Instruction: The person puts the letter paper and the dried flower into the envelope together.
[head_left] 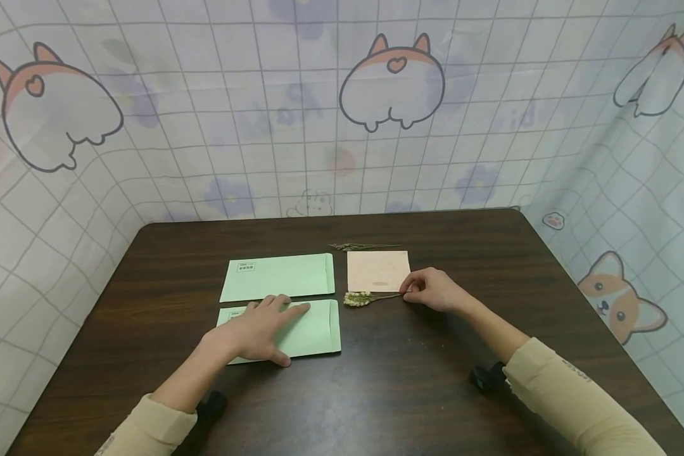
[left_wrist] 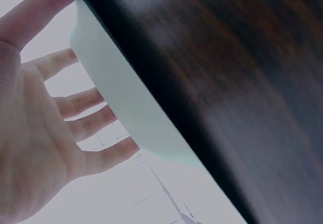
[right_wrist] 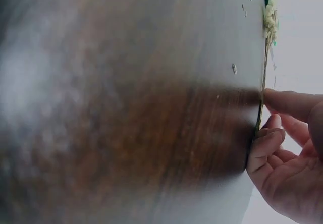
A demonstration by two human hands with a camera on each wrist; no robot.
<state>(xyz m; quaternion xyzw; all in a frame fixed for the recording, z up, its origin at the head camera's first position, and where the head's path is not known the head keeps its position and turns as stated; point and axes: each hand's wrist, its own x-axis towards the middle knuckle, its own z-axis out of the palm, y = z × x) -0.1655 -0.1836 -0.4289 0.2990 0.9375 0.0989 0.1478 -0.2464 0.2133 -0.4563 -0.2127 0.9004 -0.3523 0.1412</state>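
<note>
My left hand rests with spread fingers on the nearer pale green envelope. The left wrist view has its fingertips on the green paper, and the thumb reaches to the envelope's near edge. At the near edge of a square pale pink card, my right hand pinches the stem of a dried flower sprig. The sprig's cream-yellow blossoms point left. Seen from the right wrist, thumb and fingertips are at the thin stem, low along the tabletop.
Behind the nearer envelope lies a second green envelope with a small printed box. Another dried sprig lies along the card's far edge. The dark wooden table meets a patterned curtain at the back and sides.
</note>
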